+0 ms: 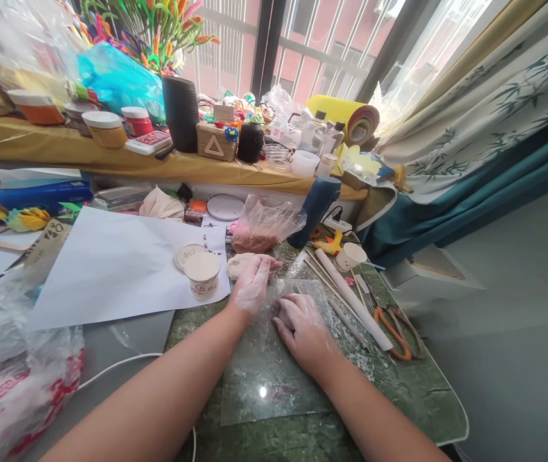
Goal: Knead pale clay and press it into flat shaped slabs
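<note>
My left hand (251,287), dusted white, has its fingers stretched out against a pale lump of dough or clay (238,264). Part of the lump is hidden behind that hand. My right hand (303,326), also powdery, rests with curled fingers on a clear flat sheet (274,372); whatever lies under the fingers is hidden. Just left of the lump, a paper cup (203,277) stands on white paper (120,269), with a round disc (188,255) behind it. A plastic bag of brownish material (257,239) sits beyond my left hand.
Right of my hands lie a long pale rolling rod (353,298), thin sticks (339,289) and orange-handled scissors (393,332). Behind them are another paper cup (351,255), a yellow glue gun (329,244) and a dark blue bottle (316,208). Jars (105,128) line the window ledge.
</note>
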Action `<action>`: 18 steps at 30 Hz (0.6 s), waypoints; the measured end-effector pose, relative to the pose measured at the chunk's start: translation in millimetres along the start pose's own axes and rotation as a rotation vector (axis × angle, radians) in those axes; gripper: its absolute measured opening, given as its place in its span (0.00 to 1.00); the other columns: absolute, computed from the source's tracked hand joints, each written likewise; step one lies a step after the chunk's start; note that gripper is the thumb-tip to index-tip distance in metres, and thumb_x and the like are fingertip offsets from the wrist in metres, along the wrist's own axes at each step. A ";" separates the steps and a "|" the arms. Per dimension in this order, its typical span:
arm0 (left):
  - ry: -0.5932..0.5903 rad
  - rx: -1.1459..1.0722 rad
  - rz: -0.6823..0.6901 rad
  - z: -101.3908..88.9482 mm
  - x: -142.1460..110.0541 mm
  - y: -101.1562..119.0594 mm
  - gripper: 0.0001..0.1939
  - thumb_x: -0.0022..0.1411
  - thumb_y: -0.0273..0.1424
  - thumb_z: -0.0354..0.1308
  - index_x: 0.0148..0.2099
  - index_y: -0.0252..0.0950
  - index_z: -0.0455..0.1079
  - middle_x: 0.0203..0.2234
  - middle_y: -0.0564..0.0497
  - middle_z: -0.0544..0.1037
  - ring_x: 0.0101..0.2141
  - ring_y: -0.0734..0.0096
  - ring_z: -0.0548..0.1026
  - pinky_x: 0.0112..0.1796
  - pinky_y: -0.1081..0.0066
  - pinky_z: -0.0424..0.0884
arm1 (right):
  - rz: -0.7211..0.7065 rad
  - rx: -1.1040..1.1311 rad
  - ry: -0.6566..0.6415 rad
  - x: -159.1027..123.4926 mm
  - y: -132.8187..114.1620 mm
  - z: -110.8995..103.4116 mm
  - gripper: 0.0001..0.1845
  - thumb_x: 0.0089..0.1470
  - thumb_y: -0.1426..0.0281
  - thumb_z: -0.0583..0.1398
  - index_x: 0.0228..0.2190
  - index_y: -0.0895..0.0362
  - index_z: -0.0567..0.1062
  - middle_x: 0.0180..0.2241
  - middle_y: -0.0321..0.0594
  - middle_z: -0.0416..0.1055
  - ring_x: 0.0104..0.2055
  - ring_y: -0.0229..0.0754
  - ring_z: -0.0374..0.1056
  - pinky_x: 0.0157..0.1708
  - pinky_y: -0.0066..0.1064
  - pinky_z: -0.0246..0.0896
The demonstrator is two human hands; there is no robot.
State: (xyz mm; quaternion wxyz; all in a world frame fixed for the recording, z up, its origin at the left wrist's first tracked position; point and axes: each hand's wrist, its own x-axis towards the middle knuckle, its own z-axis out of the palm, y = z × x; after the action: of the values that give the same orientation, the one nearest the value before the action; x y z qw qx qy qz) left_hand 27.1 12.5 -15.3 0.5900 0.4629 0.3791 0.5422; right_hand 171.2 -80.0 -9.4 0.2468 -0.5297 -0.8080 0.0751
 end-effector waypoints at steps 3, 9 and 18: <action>-0.027 0.048 0.012 -0.8 0.8 -2.2 0.26 0.63 0.58 0.53 0.42 0.39 0.70 0.41 0.45 0.82 0.48 0.57 0.79 0.52 0.58 0.72 | -0.092 0.050 -0.037 -0.7 -1.2 -7.6 0.16 0.59 0.73 0.59 0.50 0.57 0.72 0.48 0.49 0.72 0.51 0.53 0.66 0.55 0.50 0.65; -0.018 0.010 -0.011 -1.5 3.8 -3.5 0.25 0.63 0.57 0.53 0.42 0.40 0.69 0.41 0.46 0.82 0.47 0.58 0.79 0.51 0.58 0.72 | -0.339 0.148 -0.140 -2.4 -8.6 -21.7 0.17 0.54 0.76 0.60 0.47 0.56 0.73 0.41 0.44 0.75 0.45 0.49 0.68 0.51 0.45 0.68; -0.021 0.015 -0.015 0.8 2.1 0.0 0.24 0.63 0.56 0.54 0.41 0.40 0.71 0.39 0.47 0.83 0.45 0.58 0.80 0.50 0.59 0.72 | -0.019 -0.061 -0.030 -27.9 -13.4 -12.3 0.27 0.58 0.62 0.64 0.56 0.59 0.70 0.52 0.54 0.72 0.56 0.59 0.66 0.56 0.56 0.64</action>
State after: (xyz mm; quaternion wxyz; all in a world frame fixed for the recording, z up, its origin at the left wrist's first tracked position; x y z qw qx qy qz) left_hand 28.2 14.4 -15.1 0.5945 0.4700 0.3803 0.5302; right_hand 175.0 -112.3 -2.6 0.2189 -0.5279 -0.8187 0.0559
